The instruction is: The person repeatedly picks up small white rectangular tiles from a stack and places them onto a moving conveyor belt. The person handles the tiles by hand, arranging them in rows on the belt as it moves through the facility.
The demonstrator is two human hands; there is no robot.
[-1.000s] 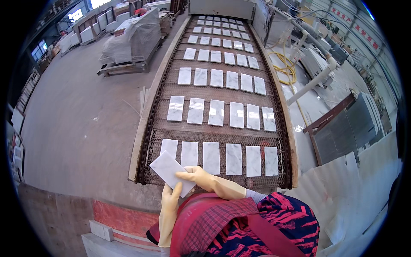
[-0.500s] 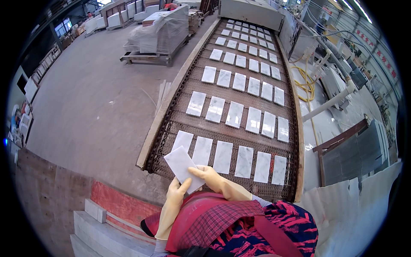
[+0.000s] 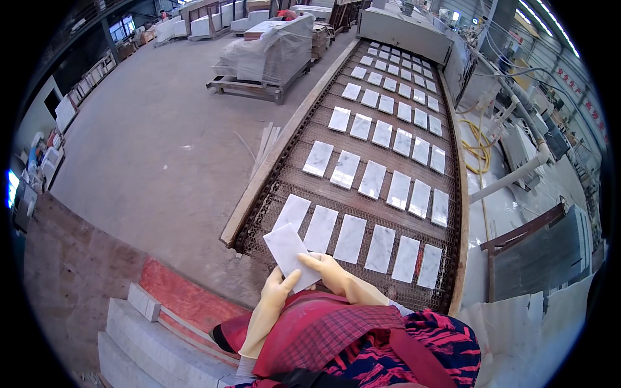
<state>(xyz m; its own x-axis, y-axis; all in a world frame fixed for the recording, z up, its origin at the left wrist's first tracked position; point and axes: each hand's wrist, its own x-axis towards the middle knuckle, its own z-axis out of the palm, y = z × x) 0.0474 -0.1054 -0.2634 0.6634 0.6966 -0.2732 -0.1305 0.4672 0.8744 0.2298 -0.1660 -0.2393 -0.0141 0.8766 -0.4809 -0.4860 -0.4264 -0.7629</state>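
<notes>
Both of my hands, in pale yellow rubber gloves, hold one white rectangular stone tile (image 3: 283, 249) tilted in front of my red apron. My left hand (image 3: 273, 297) grips its lower left edge, thumb on the face. From the right side my right hand (image 3: 330, 275) holds it, with the thumb also on the face and the other fingers mostly hidden behind. Just beyond lies a mesh conveyor belt (image 3: 284, 182) carrying rows of grey-veined white tiles (image 3: 350, 239). The held tile overlaps the near left tiles in view.
Light stone blocks (image 3: 152, 343) are stacked at lower left, beside a red board (image 3: 184, 281). A plastic-wrapped stack (image 3: 259, 61) stands on a pallet left of the conveyor. To the right are a yellow hose (image 3: 477, 149) and leaning grey slabs (image 3: 537, 258). A machine housing (image 3: 404, 31) spans the far end.
My view has turned slightly left and up, so the conveyor and floor objects appear farther right. Both hands keep nearly the same hold on the tile.
</notes>
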